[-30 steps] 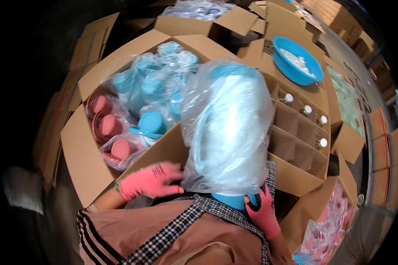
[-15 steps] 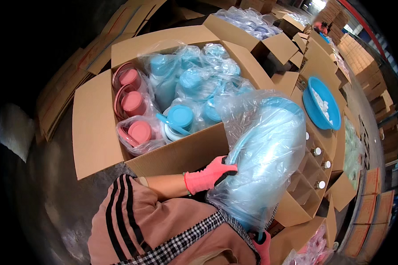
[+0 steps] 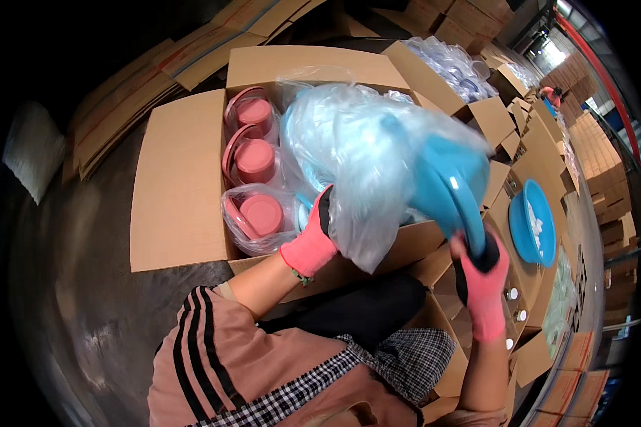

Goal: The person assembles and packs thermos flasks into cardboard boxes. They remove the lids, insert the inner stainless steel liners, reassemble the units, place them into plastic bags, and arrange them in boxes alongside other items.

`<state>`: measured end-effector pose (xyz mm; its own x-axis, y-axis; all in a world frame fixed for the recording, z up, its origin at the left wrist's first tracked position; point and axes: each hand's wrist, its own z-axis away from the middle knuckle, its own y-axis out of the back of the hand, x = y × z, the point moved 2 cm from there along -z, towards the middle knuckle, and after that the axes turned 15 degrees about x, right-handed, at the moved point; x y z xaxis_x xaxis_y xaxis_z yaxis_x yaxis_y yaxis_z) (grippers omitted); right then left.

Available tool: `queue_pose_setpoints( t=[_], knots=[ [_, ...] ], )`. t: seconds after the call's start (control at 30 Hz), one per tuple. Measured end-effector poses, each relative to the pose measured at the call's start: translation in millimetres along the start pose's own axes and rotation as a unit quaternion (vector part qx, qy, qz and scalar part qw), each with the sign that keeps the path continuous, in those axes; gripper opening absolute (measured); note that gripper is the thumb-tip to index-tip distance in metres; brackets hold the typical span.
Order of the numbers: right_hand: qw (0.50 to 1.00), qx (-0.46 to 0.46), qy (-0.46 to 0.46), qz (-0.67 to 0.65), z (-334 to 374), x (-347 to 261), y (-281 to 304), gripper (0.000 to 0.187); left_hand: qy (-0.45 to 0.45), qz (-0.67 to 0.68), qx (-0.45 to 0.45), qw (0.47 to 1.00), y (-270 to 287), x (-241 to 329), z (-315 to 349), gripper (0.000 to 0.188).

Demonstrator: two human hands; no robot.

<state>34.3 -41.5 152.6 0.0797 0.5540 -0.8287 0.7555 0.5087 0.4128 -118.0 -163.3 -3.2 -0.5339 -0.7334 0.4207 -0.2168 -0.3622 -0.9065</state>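
My right hand [image 3: 481,281], in a pink glove with black palm, is closed round the curved handle of a blue plastic jug [image 3: 449,174]. The jug sticks out of a clear plastic bag [image 3: 367,192], which is blurred by motion. My left hand [image 3: 315,238], gloved alike, grips the near side of the bag; its fingertips are partly hidden. Both hands are over the near edge of an open cardboard box [image 3: 181,185]. Inside it, pink jugs [image 3: 255,160] stand in a column on the left, bottoms up and bagged. The raised bag covers most of the blue ones.
A blue basin [image 3: 518,220] with small white pieces stands at the right on cardboard. Beneath my right forearm is a divided carton with white-capped bottles [image 3: 521,315]. Another open box holds bagged purple items [image 3: 456,71] behind. Flattened cardboard [image 3: 121,117] lies far left. A person [image 3: 550,94] is in the distance.
The bagged blue bundle has swung from before my body up over the box and tilted. My right hand has risen with the handle, and the jug now shows outside the bag.
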Motion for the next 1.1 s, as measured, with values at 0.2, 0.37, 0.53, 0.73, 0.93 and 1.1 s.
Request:
queue_pose_setpoints(
  t=[0.2,0.37,0.53,0.73,0.93,1.1],
  knots=[
    [0.99,-0.08,-0.059,-0.098,-73.3,-16.9,-99.5,0.029,-0.172,-0.334,-0.05,0.925,21.9,34.1,-26.8,0.046],
    [0.958,-0.186,-0.14,-0.169,-92.7,0.0,-172.3,0.046,0.258,0.137,0.285,0.913,58.5,40.6,-29.6,0.064],
    [0.979,-0.187,-0.071,-0.033,-92.7,79.2,-231.0,0.042,0.011,-0.189,0.341,0.921,66.7,43.6,-14.3,0.05],
    [0.969,-0.178,-0.161,-0.062,-54.9,116.8,-235.7,0.052,-0.048,-0.309,0.229,0.922,73.7,37.8,-16.5,0.053],
    [0.972,-0.208,-0.079,-0.07,10.1,118.4,-190.8,0.047,-0.132,-0.425,0.185,0.876,57.3,66.9,-25.0,0.05],
    [0.977,-0.175,0.051,0.112,35.7,99.3,-66.3,0.047,-0.284,-0.582,0.184,0.739,32.4,118.5,-101.0,0.057]
  ],
)
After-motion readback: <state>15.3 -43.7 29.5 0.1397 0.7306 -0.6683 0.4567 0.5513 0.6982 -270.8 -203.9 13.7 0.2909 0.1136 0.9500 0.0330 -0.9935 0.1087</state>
